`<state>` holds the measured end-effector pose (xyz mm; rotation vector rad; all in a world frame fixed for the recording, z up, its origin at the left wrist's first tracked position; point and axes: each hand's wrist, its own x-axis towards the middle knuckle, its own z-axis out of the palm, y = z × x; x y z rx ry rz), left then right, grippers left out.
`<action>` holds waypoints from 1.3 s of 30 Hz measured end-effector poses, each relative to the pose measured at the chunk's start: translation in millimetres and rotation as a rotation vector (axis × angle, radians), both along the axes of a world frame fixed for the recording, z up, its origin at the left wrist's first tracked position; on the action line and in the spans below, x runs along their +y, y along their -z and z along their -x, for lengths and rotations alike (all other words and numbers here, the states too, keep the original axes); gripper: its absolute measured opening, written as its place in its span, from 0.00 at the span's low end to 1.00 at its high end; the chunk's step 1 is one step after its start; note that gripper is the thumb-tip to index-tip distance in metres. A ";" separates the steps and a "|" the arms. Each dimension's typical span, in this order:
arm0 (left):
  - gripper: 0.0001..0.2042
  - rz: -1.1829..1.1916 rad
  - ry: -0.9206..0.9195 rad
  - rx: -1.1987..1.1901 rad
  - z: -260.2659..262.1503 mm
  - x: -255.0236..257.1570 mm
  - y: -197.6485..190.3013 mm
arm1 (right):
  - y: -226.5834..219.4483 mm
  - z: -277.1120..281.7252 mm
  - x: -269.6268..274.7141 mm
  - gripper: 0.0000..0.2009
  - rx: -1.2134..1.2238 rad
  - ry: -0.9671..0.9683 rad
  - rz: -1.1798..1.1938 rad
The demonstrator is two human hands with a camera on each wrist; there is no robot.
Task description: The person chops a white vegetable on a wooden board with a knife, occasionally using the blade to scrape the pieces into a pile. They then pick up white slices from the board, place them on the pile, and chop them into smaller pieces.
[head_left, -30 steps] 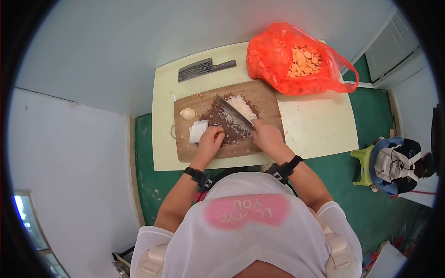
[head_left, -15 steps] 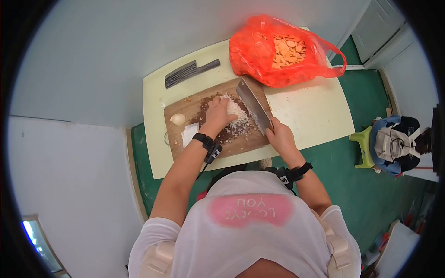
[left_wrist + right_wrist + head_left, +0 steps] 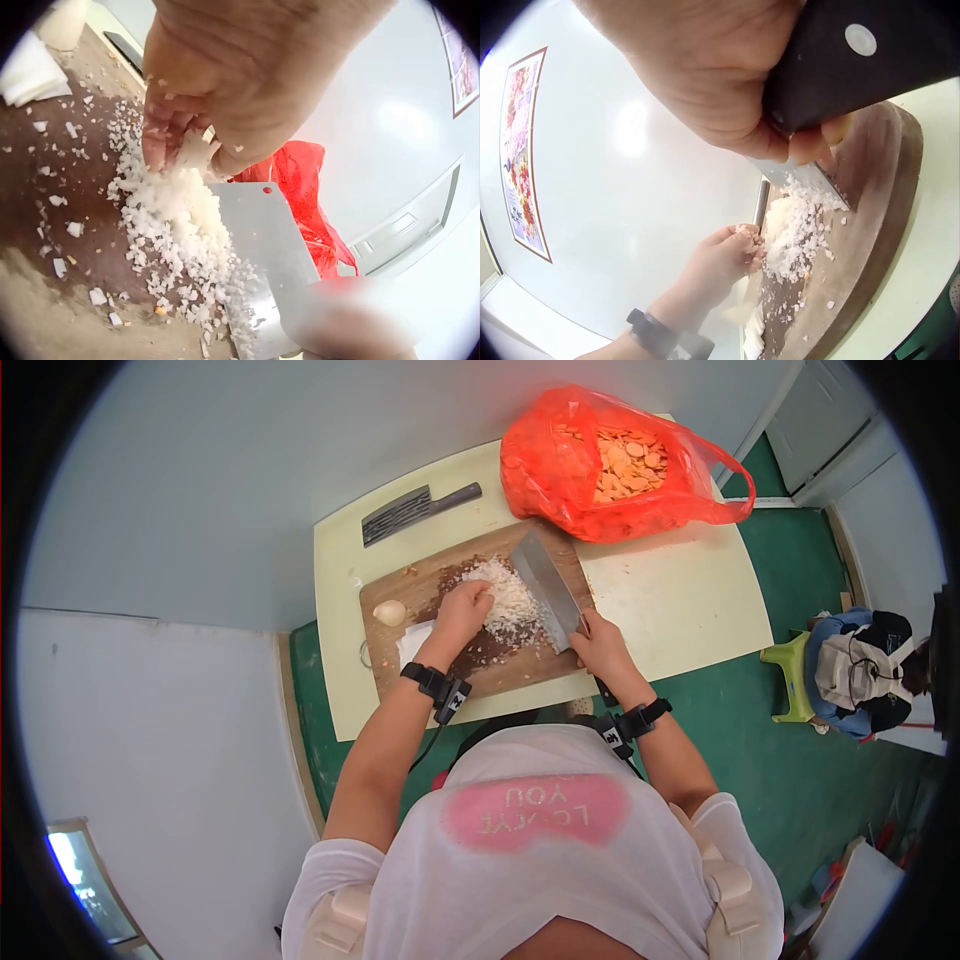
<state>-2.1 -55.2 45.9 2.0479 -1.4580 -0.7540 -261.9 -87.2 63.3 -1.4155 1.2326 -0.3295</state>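
On the wooden cutting board [image 3: 490, 674] lies a pile of finely chopped white vegetable [image 3: 513, 605]. My left hand [image 3: 463, 616] is at the pile's left side, and in the left wrist view its bent fingers [image 3: 157, 139] pinch a clump of the white bits. My right hand [image 3: 604, 648] grips a cleaver [image 3: 543, 582] by its black handle [image 3: 840, 67]. The blade stands along the right side of the pile, with bits against it. A pale, round peeled vegetable [image 3: 389, 613] and some flat white pieces [image 3: 411, 644] sit on the board's left part.
Behind the board, a second cleaver [image 3: 398, 517] lies on the pale yellow table [image 3: 680, 595]. A red plastic bag [image 3: 540, 470] with orange slices [image 3: 630, 464] stands at the back right. Someone sits [image 3: 860, 675] by a green stool [image 3: 793, 678] to the right.
The cleaver has gone from the pile's left side to its right. My left hand left the flat white pieces, spread over the pile, then drew back slightly with fingers bent in.
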 end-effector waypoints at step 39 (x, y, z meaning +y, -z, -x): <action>0.10 -0.118 -0.037 -0.139 -10.0 46.7 -9.0 | -15.4 -66.3 5.1 0.07 0.441 -0.472 0.652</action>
